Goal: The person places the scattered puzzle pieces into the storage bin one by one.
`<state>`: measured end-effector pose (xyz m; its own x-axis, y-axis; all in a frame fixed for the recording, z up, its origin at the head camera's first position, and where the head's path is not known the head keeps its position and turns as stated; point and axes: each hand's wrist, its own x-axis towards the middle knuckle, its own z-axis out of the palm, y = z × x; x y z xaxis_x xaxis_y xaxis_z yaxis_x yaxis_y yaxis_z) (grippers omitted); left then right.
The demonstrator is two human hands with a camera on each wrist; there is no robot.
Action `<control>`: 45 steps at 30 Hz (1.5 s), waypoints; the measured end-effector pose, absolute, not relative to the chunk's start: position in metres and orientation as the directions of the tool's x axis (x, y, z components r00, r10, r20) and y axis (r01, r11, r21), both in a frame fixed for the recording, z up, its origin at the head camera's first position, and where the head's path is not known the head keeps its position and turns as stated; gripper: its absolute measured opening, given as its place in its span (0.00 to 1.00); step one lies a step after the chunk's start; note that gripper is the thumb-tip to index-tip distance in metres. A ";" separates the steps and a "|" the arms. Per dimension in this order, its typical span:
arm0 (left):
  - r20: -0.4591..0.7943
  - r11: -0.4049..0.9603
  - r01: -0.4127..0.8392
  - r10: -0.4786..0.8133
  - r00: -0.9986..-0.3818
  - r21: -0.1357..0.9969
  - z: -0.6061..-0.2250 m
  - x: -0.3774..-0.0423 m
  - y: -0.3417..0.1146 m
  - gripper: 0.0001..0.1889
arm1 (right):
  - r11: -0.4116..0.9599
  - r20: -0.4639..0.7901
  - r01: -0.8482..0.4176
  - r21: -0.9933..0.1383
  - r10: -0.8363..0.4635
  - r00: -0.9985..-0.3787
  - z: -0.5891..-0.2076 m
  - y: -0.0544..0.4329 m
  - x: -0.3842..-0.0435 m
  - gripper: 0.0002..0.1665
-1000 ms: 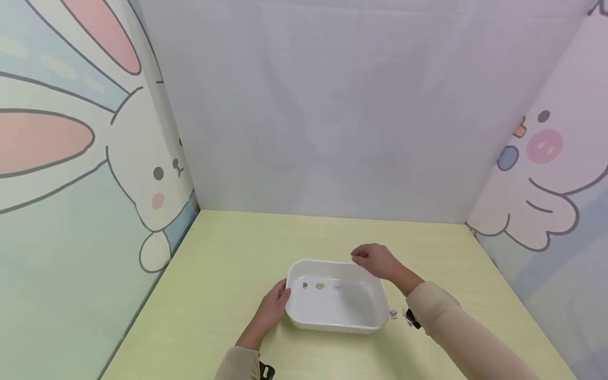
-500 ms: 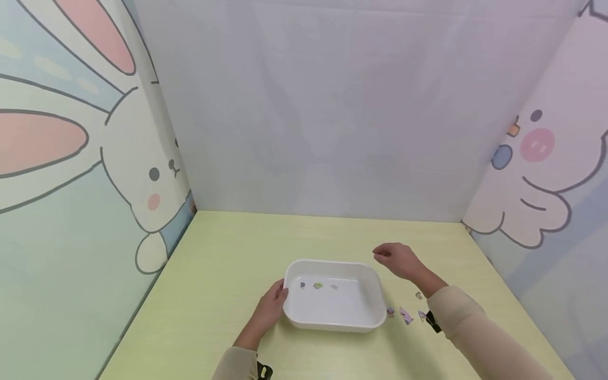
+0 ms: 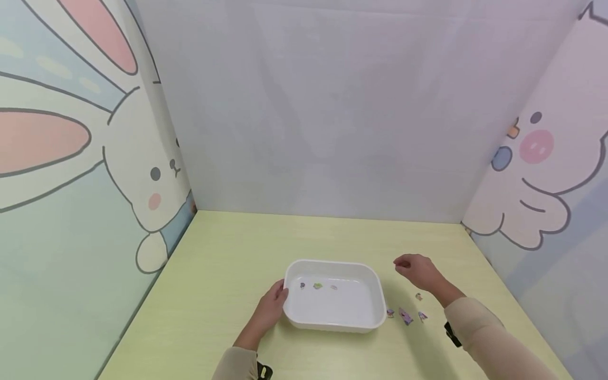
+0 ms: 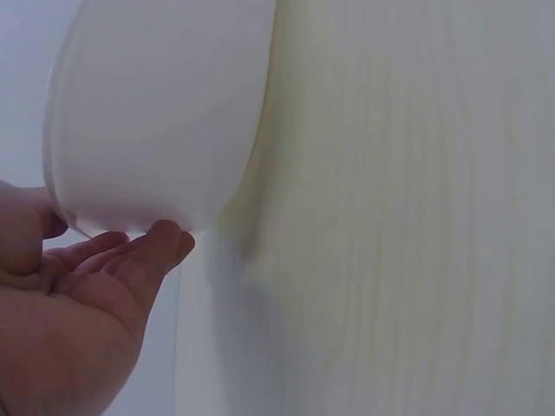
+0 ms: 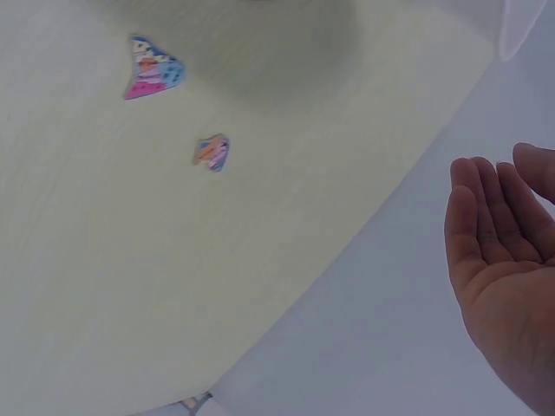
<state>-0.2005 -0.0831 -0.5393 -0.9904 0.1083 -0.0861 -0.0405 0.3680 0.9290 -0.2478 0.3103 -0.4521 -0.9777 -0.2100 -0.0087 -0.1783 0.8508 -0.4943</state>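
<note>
A white rectangular plastic basin sits mid-table in the head view, with three small flat sticker-like cutouts in it, among them a green one. My left hand grips the basin's left end. In the left wrist view the thumb is at the rim and the curled fingers lie against the outer wall. To the right of the basin, my right hand hovers over the table with loosely bent fingers and nothing between them. Several colourful cutouts lie below it, including a purple one and a smaller one.
The pale yellow-green table meets a grey backdrop at its far edge. Side panels carry a cartoon rabbit on the left and a pig on the right. Another cutout lies right by the basin's right wall.
My right hand has moved right and lower, from above the basin's far right corner to beyond its right side. More of the loose cutouts show. The left hand stays on the basin.
</note>
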 end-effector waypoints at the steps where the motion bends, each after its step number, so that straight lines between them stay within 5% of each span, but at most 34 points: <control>1: -0.087 0.371 -0.041 0.107 -0.990 0.928 -0.539 -0.200 -0.083 0.25 | 0.851 -0.012 -0.176 -0.494 -0.209 -0.978 -0.454 0.313 -0.247 0.13; 33: -0.076 0.365 -0.031 0.109 -0.991 0.931 -0.538 -0.196 -0.084 0.25 | 0.902 -0.149 -0.191 -0.387 -0.265 -0.953 -0.508 0.369 -0.237 0.08; 45: -0.073 0.370 -0.025 0.116 -0.991 0.929 -0.537 -0.198 -0.082 0.24 | 0.890 -0.093 -0.253 -0.380 -0.309 -0.947 -0.517 0.373 -0.237 0.09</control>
